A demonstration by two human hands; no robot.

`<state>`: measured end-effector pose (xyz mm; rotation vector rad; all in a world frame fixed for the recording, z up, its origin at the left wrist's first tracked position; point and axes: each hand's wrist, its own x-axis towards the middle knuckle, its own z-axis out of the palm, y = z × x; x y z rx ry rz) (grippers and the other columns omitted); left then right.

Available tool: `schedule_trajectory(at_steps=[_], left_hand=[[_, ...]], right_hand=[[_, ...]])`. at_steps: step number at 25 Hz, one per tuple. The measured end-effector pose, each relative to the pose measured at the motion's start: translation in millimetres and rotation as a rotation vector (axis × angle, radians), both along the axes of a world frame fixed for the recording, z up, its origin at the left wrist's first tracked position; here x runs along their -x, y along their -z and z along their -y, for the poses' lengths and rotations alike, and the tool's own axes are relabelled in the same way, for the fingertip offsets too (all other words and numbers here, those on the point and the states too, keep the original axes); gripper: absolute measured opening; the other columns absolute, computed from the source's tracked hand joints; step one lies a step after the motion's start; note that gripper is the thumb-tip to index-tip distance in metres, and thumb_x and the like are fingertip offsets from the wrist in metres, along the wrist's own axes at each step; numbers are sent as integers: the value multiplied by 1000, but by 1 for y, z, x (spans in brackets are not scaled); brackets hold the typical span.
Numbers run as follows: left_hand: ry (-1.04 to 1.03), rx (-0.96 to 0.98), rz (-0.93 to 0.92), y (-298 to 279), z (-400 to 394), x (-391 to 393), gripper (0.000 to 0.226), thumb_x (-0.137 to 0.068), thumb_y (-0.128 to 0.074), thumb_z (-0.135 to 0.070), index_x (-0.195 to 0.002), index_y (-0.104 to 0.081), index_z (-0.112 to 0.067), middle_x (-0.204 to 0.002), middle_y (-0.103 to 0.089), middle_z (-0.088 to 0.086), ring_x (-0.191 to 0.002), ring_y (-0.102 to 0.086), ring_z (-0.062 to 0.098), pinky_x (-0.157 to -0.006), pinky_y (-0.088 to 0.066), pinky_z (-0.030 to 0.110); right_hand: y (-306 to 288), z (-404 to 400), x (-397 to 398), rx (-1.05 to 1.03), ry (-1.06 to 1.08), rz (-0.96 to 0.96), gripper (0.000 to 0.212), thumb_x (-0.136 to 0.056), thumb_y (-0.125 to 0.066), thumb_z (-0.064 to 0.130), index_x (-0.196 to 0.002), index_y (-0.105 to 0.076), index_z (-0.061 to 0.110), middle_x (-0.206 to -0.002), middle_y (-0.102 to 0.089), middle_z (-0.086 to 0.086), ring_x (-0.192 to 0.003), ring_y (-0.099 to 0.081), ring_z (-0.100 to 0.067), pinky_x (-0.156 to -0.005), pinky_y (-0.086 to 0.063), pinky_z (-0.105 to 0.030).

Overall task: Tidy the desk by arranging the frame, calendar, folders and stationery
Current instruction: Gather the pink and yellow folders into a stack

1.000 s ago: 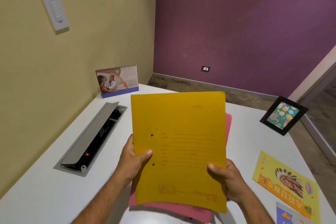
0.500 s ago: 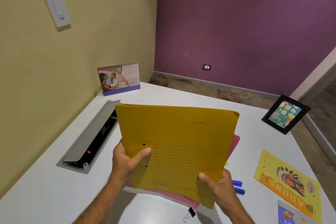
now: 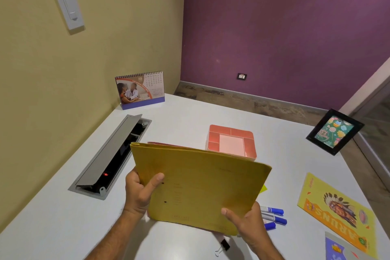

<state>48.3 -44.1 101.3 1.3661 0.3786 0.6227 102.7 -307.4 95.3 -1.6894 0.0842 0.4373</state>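
White desk [image 3: 190, 112] against yellow and purple walls. Above it, yellow folder [image 3: 200, 188] held nearly flat over a pink one, left hand [image 3: 139, 192] gripping its left edge, thumb on top; right hand [image 3: 247, 226] pinching the near corner. Beyond: pink organizer [image 3: 232, 140], calendar [image 3: 140, 89] far left, frame [image 3: 334, 131] far right. Blue markers [image 3: 274, 216] beside right hand, binder clip [image 3: 222, 247] below.

The folder [image 3: 202, 188] is matt yellow card with a faintly fibrous face, the kind that creases at the edge. The counter [image 3: 185, 116] under it is smooth white laminate with a dull sheen. The cable box [image 3: 109, 154] set into it has a brushed grey metal lid. The organiser [image 3: 232, 140] looks like smooth pink plastic, the picture frame [image 3: 334, 131] glossy black, the booklet [image 3: 337, 211] shiny printed paper, and the calendar [image 3: 140, 89] coated card on wire rings
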Motion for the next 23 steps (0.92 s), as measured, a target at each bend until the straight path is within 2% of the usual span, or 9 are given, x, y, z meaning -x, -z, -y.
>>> schedule_trajectory(at_steps=[3,6,8,12,16,18,20,23], left_hand=[[14,-12,-21,2,-1,1,90,-41,-80,-76,-108,-58,-21,-95,-74,-8,-91,-70,17,-66,-60,26],[51,-54,-65,10,-2,3,91,-40,-81,-76,-111,-58,-23,-99,-73,-4,-93,-69,20,-68,-61,31],[69,-76,-132,16,-3,6,94,-35,-83,-74,-109,-60,-22,-97,-73,1,-90,-70,23,-70,-61,34],[142,-143,-350,30,-8,13,95,-24,-86,-72,-101,-62,-21,-99,-72,3,-91,-69,23,-77,-60,37],[215,-211,-507,37,-17,17,66,-41,-86,-50,-98,-62,-27,-102,-71,-2,-95,-68,23,-83,-58,38],[231,-232,-504,36,-19,16,55,-53,-90,-40,-100,-64,-27,-102,-72,-3,-96,-70,21,-81,-60,37],[221,-259,-496,31,-15,12,42,-68,-88,-22,-101,-63,-31,-103,-72,-4,-94,-69,18,-82,-60,41],[190,-290,-472,17,-3,1,37,-73,-83,-19,-101,-62,-33,-99,-70,-10,-89,-68,13,-73,-58,32]], right_hand=[[3,0,1,-14,3,0,59,-72,-78,-7,-106,-38,20,-95,-56,9,-82,-56,-8,-68,-47,-23],[7,2,1,-26,16,-10,55,-69,-80,-9,-98,-43,18,-94,-58,7,-81,-58,-11,-61,-51,-18],[12,2,0,-18,22,-21,50,-71,-78,-10,-92,-43,19,-94,-57,7,-81,-57,-8,-56,-52,-14],[19,2,1,58,9,-48,41,-78,-70,-11,-86,-46,21,-89,-59,8,-78,-59,-7,-63,-47,-16],[19,-2,1,74,35,-44,42,-79,-73,-6,-82,-44,25,-85,-57,9,-75,-55,-3,-64,-45,-16],[19,-3,-2,91,29,-36,43,-79,-74,-2,-85,-43,28,-87,-56,12,-77,-53,-1,-75,-48,-26],[14,-2,-5,112,19,-13,42,-80,-74,1,-86,-45,31,-89,-56,15,-80,-54,-3,-80,-48,-33],[2,8,-17,74,73,43,36,-80,-74,1,-90,-54,29,-89,-64,12,-82,-61,-9,-64,-48,-26]])
